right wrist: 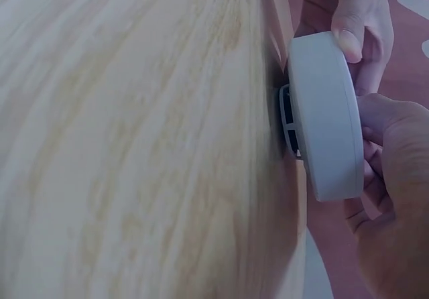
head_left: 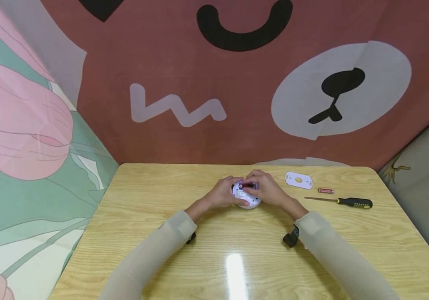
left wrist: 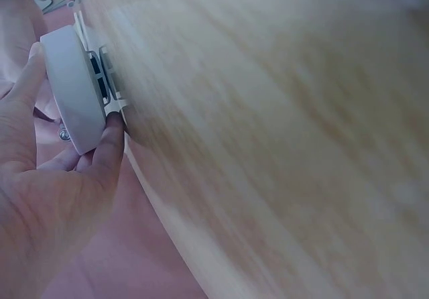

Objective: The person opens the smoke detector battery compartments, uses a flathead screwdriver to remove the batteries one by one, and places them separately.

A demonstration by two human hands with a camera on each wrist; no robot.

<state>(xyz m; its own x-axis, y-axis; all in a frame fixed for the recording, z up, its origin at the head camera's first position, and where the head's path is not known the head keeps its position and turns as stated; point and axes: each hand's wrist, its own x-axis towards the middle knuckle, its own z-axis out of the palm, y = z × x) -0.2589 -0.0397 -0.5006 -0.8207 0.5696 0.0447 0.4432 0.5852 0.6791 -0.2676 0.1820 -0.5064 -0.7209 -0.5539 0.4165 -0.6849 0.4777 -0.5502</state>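
Observation:
My left hand (head_left: 223, 193) grips a round white smoke alarm (head_left: 249, 202) by its edge, with the thumb on the upturned back. In the left wrist view, fingers curl under the housing (left wrist: 72, 91), near its dark slotted vent (left wrist: 100, 78). Over the back, my right hand (head_left: 267, 189) pinches a dark red battery (head_left: 245, 186) lying across the alarm. A shiny metal end (left wrist: 64, 133) shows beside the housing in the left wrist view. The right wrist view has the right hand (right wrist: 399, 158) behind the housing (right wrist: 325, 118), which hides the fingertips and battery.
Right of the hands lie a white mounting plate (head_left: 298, 180) with a central hole, a red battery (head_left: 326, 191) and a black-and-yellow screwdriver (head_left: 354, 203). The wooden table (head_left: 184, 266) ends at a printed cloth backdrop (head_left: 184, 143).

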